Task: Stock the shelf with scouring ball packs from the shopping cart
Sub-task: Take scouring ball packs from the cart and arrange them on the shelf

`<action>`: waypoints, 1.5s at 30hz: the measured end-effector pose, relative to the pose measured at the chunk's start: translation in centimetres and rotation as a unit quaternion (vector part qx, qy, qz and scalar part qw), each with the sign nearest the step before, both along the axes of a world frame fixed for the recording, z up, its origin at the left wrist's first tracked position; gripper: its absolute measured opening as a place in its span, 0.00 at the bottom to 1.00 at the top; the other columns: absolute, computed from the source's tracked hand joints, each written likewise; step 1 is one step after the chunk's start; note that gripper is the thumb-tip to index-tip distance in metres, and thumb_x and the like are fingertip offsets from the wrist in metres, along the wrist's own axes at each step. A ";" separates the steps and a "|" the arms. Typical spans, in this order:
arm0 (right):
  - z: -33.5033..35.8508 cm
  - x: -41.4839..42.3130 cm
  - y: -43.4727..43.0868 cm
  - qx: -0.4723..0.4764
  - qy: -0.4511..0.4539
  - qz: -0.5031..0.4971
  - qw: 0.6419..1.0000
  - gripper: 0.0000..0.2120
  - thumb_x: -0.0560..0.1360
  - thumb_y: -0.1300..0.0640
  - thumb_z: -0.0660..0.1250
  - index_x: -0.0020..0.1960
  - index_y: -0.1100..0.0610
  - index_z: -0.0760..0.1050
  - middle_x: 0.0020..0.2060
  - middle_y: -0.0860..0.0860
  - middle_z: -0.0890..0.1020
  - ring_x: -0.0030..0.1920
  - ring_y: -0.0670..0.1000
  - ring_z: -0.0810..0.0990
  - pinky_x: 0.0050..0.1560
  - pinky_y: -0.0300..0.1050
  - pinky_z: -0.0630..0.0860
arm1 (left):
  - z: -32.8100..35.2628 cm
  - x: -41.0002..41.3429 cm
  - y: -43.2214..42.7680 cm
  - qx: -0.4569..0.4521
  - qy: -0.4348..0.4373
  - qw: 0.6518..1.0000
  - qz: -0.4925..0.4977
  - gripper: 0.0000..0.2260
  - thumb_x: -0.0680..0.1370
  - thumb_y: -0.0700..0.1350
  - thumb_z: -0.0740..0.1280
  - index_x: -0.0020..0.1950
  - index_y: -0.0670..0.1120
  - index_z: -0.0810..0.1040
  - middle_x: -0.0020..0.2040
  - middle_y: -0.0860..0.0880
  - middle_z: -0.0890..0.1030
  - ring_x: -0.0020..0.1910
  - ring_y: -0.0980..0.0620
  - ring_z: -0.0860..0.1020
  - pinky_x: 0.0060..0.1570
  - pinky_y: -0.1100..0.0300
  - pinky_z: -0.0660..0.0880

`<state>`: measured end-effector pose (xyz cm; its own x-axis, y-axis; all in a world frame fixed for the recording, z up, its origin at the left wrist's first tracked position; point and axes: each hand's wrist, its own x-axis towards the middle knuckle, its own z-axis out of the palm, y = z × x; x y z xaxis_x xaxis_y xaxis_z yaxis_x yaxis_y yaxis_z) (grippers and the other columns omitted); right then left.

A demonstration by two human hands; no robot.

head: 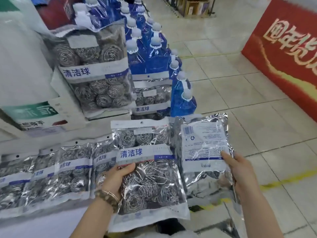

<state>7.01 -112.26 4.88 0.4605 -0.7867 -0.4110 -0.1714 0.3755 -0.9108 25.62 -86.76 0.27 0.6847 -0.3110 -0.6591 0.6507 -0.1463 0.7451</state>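
Pale tiled floor (223, 83) fills the right side, with a red printed display (283, 57) at its far edge. Blue spouted pouches (149, 62) stand in rows beside upright stacked packs (96, 71) on the upper ledge. A row of scouring ball packs (51, 172) lies overlapped along the lower shelf (10, 134). The front-facing pack (147, 172), just right of that row, is gripped by the left hand (118, 177), thumb across its face and fingers behind. The back-facing pack (204, 152), barcode label showing, is pinched at its right edge by the right hand (240, 170). A beaded bracelet (108, 198) circles the left wrist.
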 end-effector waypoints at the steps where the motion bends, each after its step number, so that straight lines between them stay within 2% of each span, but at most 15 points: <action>1: 0.0 0.4 -1.6 0.003 0.003 0.014 1.000 0.07 0.76 0.60 0.66 0.52 0.60 0.80 0.42 0.58 0.85 0.40 0.56 0.85 0.37 0.47 0.81 | 0.0 0.0 -1.0 0.006 -0.003 1.000 0.003 0.19 0.60 0.46 0.74 0.50 0.49 0.79 0.49 0.47 0.83 0.53 0.45 0.78 0.61 0.45 0.69; 5: -0.3 1.7 -6.8 0.008 0.027 0.054 0.998 0.09 0.75 0.58 0.68 0.52 0.61 0.80 0.43 0.60 0.85 0.39 0.58 0.84 0.32 0.44 0.78 | -0.7 0.8 -4.1 0.050 -0.022 0.998 0.032 0.17 0.62 0.49 0.76 0.50 0.52 0.80 0.50 0.51 0.83 0.53 0.48 0.77 0.59 0.49 0.69; 11: -1.3 3.4 -10.8 0.008 0.053 0.100 0.994 0.10 0.74 0.56 0.69 0.52 0.61 0.80 0.44 0.60 0.85 0.42 0.60 0.84 0.39 0.49 0.79 | -1.8 1.4 -6.8 0.132 -0.036 0.990 0.034 0.12 0.66 0.48 0.75 0.47 0.53 0.78 0.51 0.50 0.81 0.55 0.47 0.77 0.62 0.46 0.69; 16: -1.9 3.0 -11.5 0.015 0.056 0.102 0.993 0.09 0.74 0.57 0.69 0.51 0.60 0.81 0.44 0.59 0.85 0.44 0.61 0.84 0.49 0.61 0.77 | -1.6 1.4 -8.1 0.240 -0.121 0.963 -0.011 0.28 0.68 0.48 0.75 0.66 0.47 0.70 0.57 0.50 0.76 0.58 0.48 0.74 0.57 0.51 0.70; 18: -2.0 2.6 -11.6 0.024 0.052 0.091 0.994 0.09 0.74 0.58 0.69 0.51 0.61 0.80 0.43 0.59 0.85 0.42 0.60 0.83 0.48 0.59 0.77 | -1.0 0.8 -8.4 0.310 -0.214 0.926 0.018 0.38 0.67 0.46 0.76 0.72 0.46 0.60 0.63 0.47 0.71 0.63 0.44 0.71 0.60 0.48 0.70; 20: -2.0 2.1 -11.7 0.026 0.047 0.084 0.995 0.08 0.74 0.59 0.68 0.51 0.62 0.80 0.42 0.59 0.85 0.40 0.58 0.84 0.45 0.52 0.79 | -0.2 -0.2 -8.8 0.409 -0.353 0.842 -0.012 0.38 0.69 0.48 0.74 0.73 0.48 0.58 0.69 0.44 0.65 0.66 0.44 0.68 0.63 0.49 0.68; 22: -1.8 1.7 -11.6 0.034 0.038 0.082 0.995 0.07 0.75 0.59 0.68 0.50 0.61 0.80 0.41 0.59 0.85 0.37 0.57 0.84 0.37 0.47 0.80 | 0.3 -1.0 -9.8 0.456 -0.451 0.758 -0.122 0.35 0.73 0.56 0.67 0.75 0.52 0.54 0.75 0.45 0.55 0.74 0.45 0.57 0.70 0.49 0.55; 25: -1.5 1.3 -11.7 0.048 0.031 0.085 0.995 0.08 0.75 0.59 0.68 0.51 0.61 0.80 0.41 0.59 0.85 0.36 0.57 0.84 0.35 0.49 0.80 | -0.3 -1.7 -12.0 0.468 -0.458 0.695 -0.299 0.32 0.76 0.65 0.52 0.75 0.58 0.43 0.76 0.50 0.38 0.75 0.46 0.40 0.69 0.46 0.38; 28: -1.3 1.4 -11.7 0.058 0.031 0.092 0.994 0.10 0.74 0.58 0.69 0.53 0.62 0.79 0.44 0.60 0.85 0.42 0.61 0.84 0.49 0.59 0.79 | -2.3 -1.9 -12.5 0.484 -0.417 0.658 -0.400 0.35 0.69 0.70 0.33 0.74 0.60 0.38 0.75 0.50 0.34 0.74 0.44 0.36 0.70 0.39 0.38; 30: -0.9 1.7 -11.5 0.060 0.030 0.108 0.992 0.10 0.75 0.58 0.68 0.52 0.63 0.79 0.43 0.61 0.85 0.42 0.60 0.84 0.46 0.58 0.81 | -3.3 -2.0 -12.2 0.492 -0.399 0.654 -0.414 0.40 0.63 0.71 0.26 0.74 0.60 0.36 0.75 0.49 0.34 0.74 0.44 0.37 0.70 0.38 0.39; 34: -0.2 2.8 -10.9 0.100 0.015 0.124 0.987 0.09 0.76 0.60 0.66 0.51 0.65 0.78 0.40 0.61 0.84 0.35 0.58 0.84 0.31 0.49 0.81 | -2.0 -1.7 -12.3 0.463 -0.378 0.700 -0.390 0.40 0.72 0.71 0.50 0.71 0.56 0.30 0.73 0.49 0.31 0.74 0.47 0.37 0.71 0.42 0.39; 37: 0.3 4.3 -10.7 0.145 0.014 0.141 0.979 0.11 0.75 0.58 0.67 0.53 0.65 0.78 0.45 0.62 0.84 0.39 0.59 0.84 0.35 0.50 0.81 | 0.9 -1.9 -12.9 0.367 -0.464 0.751 -0.293 0.51 0.68 0.63 0.68 0.68 0.58 0.27 0.71 0.53 0.30 0.73 0.53 0.36 0.72 0.51 0.37; 39: 0.6 5.2 -10.3 0.173 0.037 0.175 0.969 0.17 0.71 0.55 0.69 0.55 0.64 0.78 0.48 0.62 0.84 0.42 0.60 0.84 0.38 0.50 0.81 | 2.7 -1.6 -13.5 0.277 -0.541 0.762 -0.224 0.50 0.66 0.51 0.75 0.70 0.61 0.37 0.73 0.54 0.38 0.73 0.54 0.39 0.72 0.52 0.40; 43: 1.5 6.9 -9.3 0.214 0.037 0.239 0.946 0.20 0.65 0.52 0.71 0.52 0.63 0.80 0.41 0.60 0.84 0.35 0.57 0.83 0.36 0.48 0.80 | 4.3 0.0 -14.0 0.263 -0.695 0.627 -0.233 0.44 0.57 0.33 0.78 0.66 0.54 0.63 0.71 0.51 0.65 0.70 0.53 0.60 0.68 0.49 0.54; 45: 2.1 7.6 -9.2 0.239 0.032 0.246 0.939 0.15 0.68 0.53 0.70 0.50 0.63 0.81 0.39 0.60 0.84 0.33 0.56 0.83 0.36 0.48 0.81 | 4.4 0.4 -13.6 0.193 -0.735 0.613 -0.216 0.36 0.58 0.29 0.77 0.61 0.51 0.71 0.62 0.47 0.77 0.61 0.48 0.75 0.63 0.43 0.62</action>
